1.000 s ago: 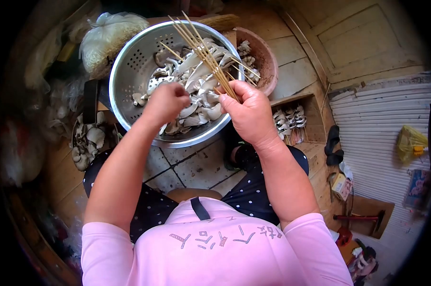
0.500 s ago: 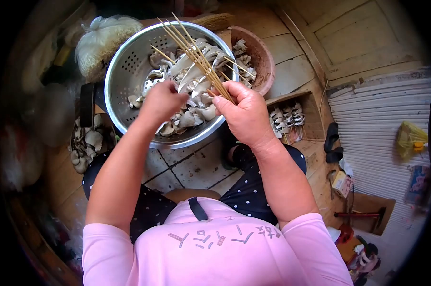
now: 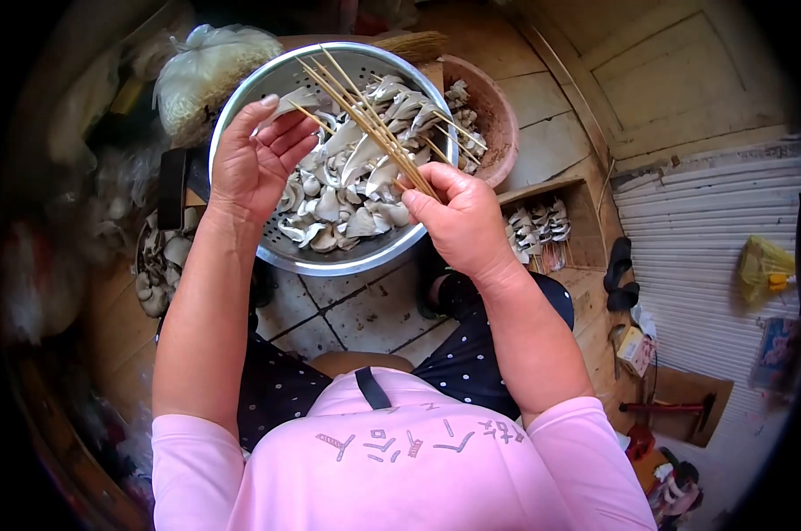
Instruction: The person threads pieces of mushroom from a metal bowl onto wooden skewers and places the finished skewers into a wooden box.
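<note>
Right hand (image 3: pixel 461 221) gripped skewer bundle (image 3: pixel 369 124) over colander (image 3: pixel 347 263) of oyster mushrooms (image 3: pixel 338 199).
Left hand (image 3: pixel 254 164) was open, fingers released, palm up at colander's left rim.

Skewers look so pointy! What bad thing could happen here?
The skewers fan out from the right hand, with their tips close to the open left hand, so a finger might get pricked. Fanned that loosely, a few could slip down among the mushrooms. The colander seems perched above the tiled floor, so a hard lean on its rim might tip it.
</note>
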A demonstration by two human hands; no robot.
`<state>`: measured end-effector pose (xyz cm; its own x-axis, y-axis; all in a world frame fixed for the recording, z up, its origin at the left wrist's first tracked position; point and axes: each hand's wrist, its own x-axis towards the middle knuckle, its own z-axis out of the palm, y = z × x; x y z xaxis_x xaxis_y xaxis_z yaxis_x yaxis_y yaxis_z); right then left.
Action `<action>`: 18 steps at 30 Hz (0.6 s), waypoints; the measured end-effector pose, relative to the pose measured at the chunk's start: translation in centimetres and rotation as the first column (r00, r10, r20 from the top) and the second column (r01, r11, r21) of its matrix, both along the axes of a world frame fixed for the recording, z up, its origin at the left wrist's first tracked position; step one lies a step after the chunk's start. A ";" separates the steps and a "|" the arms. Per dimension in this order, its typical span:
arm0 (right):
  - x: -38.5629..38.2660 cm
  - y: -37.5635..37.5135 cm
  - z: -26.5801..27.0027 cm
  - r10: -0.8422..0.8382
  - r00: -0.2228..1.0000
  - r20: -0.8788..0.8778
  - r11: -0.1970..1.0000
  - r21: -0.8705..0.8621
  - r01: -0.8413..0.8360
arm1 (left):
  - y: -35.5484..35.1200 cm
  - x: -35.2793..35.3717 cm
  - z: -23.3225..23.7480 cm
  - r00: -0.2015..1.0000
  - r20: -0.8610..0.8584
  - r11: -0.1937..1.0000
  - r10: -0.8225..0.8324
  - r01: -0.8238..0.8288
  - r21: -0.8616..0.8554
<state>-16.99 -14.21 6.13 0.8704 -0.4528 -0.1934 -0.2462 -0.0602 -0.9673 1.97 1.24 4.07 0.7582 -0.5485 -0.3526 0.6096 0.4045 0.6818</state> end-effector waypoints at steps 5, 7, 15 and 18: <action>0.1 0.0 -0.1 -0.003 1.000 -0.003 1.000 -0.009 0.003 | 0.2 0.6 -0.9 0.999 -0.017 1.000 0.030 -0.030 -0.008; 0.0 -0.1 -0.4 0.024 1.000 0.008 0.998 -0.062 -0.023 | 0.2 0.7 -1.0 0.995 -0.007 0.994 0.104 -0.104 0.026; -0.1 0.0 0.1 0.033 0.999 -0.024 0.993 -0.113 -0.035 | -0.5 0.2 -0.3 0.986 -0.004 0.985 0.169 -0.168 0.048; -0.1 0.1 0.2 0.022 0.999 -0.023 0.992 -0.121 -0.025 | -0.5 0.1 -0.1 0.989 0.042 0.987 0.141 -0.144 0.066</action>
<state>-17.14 -14.11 6.34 0.8772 -0.4537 -0.1569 -0.2639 -0.1827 -0.9471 2.05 0.76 3.92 0.8399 -0.4096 -0.3560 0.5232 0.4369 0.7317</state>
